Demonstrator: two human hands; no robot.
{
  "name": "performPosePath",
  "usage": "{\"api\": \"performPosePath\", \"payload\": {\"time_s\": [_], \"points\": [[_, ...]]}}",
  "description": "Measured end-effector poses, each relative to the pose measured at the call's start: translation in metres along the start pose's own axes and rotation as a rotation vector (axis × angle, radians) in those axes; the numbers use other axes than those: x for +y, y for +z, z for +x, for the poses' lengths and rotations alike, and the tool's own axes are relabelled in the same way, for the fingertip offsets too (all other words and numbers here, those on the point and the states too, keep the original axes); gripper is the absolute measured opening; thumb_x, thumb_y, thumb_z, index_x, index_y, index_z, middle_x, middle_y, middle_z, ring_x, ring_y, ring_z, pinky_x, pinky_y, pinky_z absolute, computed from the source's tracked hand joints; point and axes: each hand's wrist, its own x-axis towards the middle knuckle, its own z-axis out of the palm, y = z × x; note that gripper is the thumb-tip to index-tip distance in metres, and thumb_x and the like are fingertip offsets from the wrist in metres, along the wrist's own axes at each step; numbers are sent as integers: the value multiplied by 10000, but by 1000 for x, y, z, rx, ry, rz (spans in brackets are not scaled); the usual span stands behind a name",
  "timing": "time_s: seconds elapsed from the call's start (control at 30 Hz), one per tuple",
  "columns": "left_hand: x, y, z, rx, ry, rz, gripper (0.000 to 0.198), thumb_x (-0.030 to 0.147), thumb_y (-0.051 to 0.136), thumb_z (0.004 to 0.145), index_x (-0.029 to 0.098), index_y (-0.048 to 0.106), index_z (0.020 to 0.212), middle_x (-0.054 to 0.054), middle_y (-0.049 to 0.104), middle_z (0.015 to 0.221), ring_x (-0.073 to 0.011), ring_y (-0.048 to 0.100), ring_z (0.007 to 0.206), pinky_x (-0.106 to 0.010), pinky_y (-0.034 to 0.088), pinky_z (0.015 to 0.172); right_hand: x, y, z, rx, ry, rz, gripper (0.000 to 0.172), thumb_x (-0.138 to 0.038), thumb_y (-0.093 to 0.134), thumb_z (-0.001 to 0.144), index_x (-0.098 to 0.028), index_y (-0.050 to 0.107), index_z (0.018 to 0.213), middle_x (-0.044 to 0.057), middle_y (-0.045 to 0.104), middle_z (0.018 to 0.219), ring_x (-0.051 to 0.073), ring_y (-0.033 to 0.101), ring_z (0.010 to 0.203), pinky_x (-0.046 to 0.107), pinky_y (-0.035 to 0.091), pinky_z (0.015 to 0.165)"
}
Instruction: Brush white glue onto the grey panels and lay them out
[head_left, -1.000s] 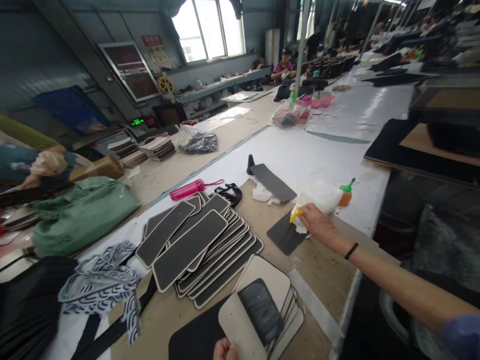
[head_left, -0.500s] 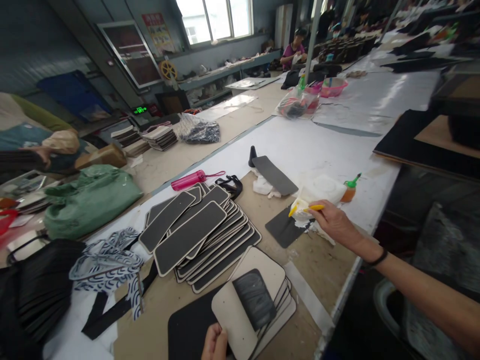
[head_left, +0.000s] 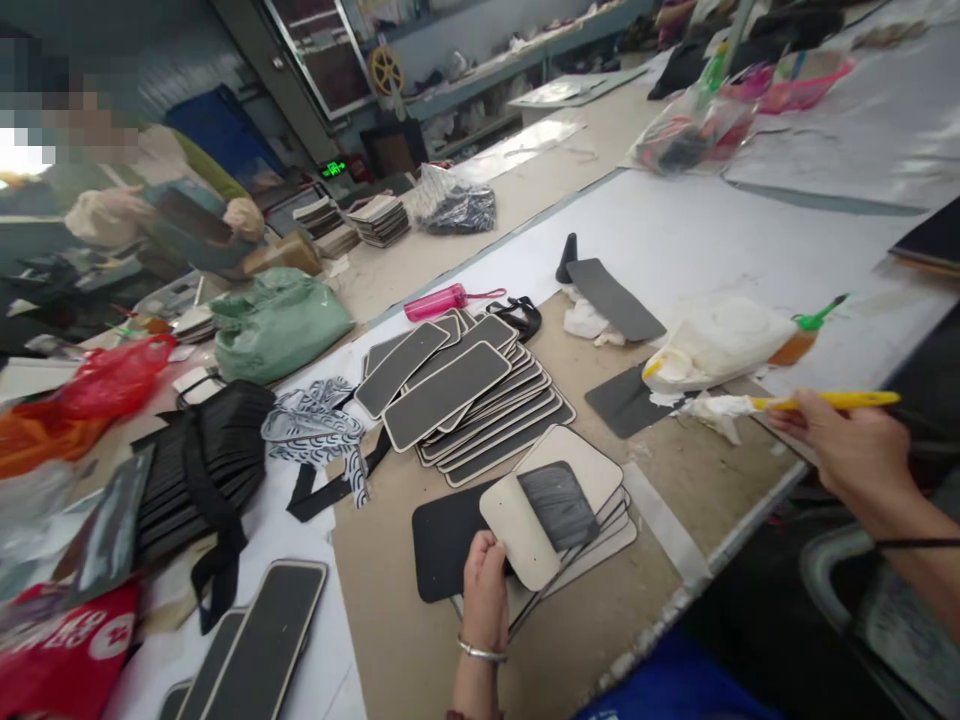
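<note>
Left grip: left hand (head_left: 486, 580) closed on the left edge of the beige panel (head_left: 519, 530), toward the counter's (head_left: 712, 225) near edge. White jug (head_left: 724, 340): farther in from that edge; the yellow-handled brush (head_left: 776, 404) has withdrawn from its open end, bristles white, loading apparently complete. Right grip: right hand (head_left: 859, 450) closed around the handle

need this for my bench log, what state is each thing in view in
left hand, gripping beige panel edge
right hand, holding brush
brush, white-coated at the tip
beige panel, held, overlapping other pieces
white container, smeared at its left end
pink bottle, lying on its side
central panel pile, fanned out
green bag, bulging
green sign, lit
</note>
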Motion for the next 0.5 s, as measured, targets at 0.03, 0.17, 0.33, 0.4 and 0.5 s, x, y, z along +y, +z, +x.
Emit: {"api": "performPosePath", "payload": {"time_s": [0.03,0.17,0.33,0.4,0.5], "points": [[-1,-1,0,-13,-1,-40,332,392,678,615,189,417,643,54,438,613,-90,400,595,-220,339,597,-7,4,-15,32,65,85,373,-530,445,809,-194,608,794,181,632,691,324,622,682,535,491,645],[-2,-7,3,-56,-29,-198,309,350,687,613,186,427,648,46,476,620,-95,437,596,-223,360,593,-58,38,-84,-15,318,381,288,-485,675,683,-206,604,704,114,646,688,271,632,652,468,535,720],[-5,-18,8,-32,-61,-345,291,295,710,580,173,450,625,43,499,619,-97,471,603,-229,409,621,-109,97,-143,-237,301,415,445,-556,716,612,-159,625,791,62,671,696,247,646,683,431,546,740],[-8,-23,11,-42,-73,-382,279,267,717,568,171,459,614,42,507,620,-99,487,613,-232,424,638,-114,121,-152,-268,259,394,472,-589,680,633,-153,620,806,65,679,713,246,649,695,415,541,737],[-10,-28,14,-52,-110,-440,267,265,724,552,168,485,622,23,548,660,-119,530,655,-256,447,679,-109,150,-159,-293,217,341,467,-615,626,666,-166,610,794,58,683,713,243,653,696,382,537,707]]}}
